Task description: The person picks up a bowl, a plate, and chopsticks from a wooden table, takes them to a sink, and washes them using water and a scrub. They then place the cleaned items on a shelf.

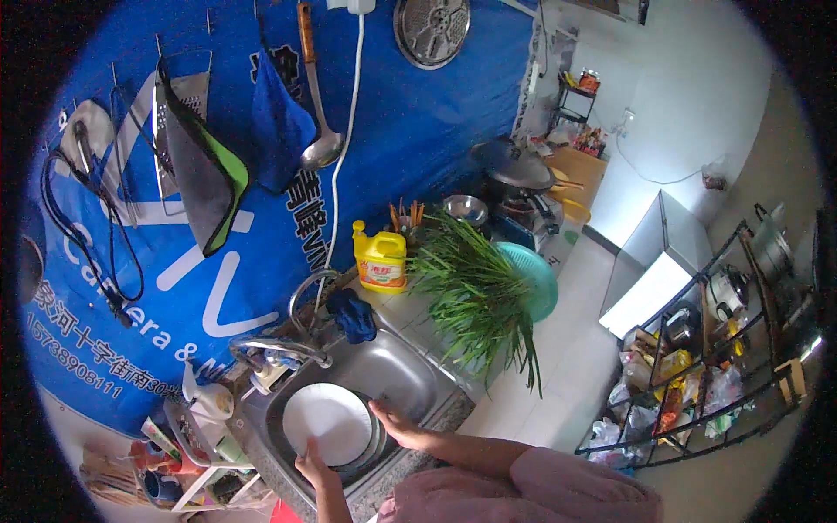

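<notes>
A stack of plates, a white one on top, is held inside the stainless steel sink. My left hand grips the near left rim, its thumb over the top plate. At the right rim of the stack is my right hand, fingers against the edge and thumb up. How far my fingers reach under the stack is hidden. The chrome faucet reaches over the sink just behind the plates, and a dark blue cloth hangs at the sink's back edge.
Long green leafy vegetables spill from a turquoise colander on the counter right of the sink. Behind it stand a yellow detergent jug, a metal bowl and a lidded wok. Bottles and a small rack stand left.
</notes>
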`<act>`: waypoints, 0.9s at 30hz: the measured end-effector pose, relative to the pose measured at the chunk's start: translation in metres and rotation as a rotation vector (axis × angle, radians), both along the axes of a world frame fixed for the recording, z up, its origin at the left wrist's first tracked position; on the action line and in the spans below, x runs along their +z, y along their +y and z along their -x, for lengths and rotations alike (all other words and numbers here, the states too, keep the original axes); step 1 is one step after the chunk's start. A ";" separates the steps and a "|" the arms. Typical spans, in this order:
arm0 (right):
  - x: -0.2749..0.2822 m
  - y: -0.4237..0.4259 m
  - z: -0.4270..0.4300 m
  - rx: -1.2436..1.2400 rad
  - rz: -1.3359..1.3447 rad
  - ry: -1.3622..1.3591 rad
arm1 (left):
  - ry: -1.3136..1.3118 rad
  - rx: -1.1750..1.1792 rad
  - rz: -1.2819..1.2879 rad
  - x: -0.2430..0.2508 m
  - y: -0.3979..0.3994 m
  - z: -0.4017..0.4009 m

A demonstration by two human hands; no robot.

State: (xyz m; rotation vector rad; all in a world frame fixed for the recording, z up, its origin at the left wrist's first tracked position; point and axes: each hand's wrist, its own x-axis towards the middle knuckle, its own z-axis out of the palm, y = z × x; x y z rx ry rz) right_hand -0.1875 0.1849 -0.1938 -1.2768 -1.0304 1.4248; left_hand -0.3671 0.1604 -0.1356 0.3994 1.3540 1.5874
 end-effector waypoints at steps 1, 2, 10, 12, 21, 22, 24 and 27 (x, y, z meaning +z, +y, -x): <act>-0.002 0.001 -0.001 -0.002 0.003 -0.013 | -0.003 -0.008 -0.006 -0.001 0.000 -0.001; -0.004 0.002 0.001 -0.010 -0.002 -0.016 | -0.011 -0.020 0.022 -0.002 -0.002 -0.002; 0.044 -0.007 0.007 0.051 0.354 0.177 | 0.083 -0.060 0.091 0.001 -0.013 -0.004; 0.032 -0.008 0.005 0.009 0.316 0.195 | 0.050 -0.027 0.057 -0.003 -0.014 -0.012; 0.038 -0.016 -0.007 -0.128 0.288 0.187 | 0.190 -0.094 0.008 -0.010 -0.027 -0.025; 0.059 -0.021 -0.008 -0.101 0.273 0.176 | 0.218 -0.109 -0.030 0.001 -0.032 -0.024; 0.074 -0.028 -0.018 -0.077 0.263 0.175 | 0.292 -0.123 -0.082 0.013 -0.041 -0.033; 0.079 -0.039 -0.037 -0.051 0.151 0.111 | 0.406 -0.119 -0.116 0.030 -0.058 -0.051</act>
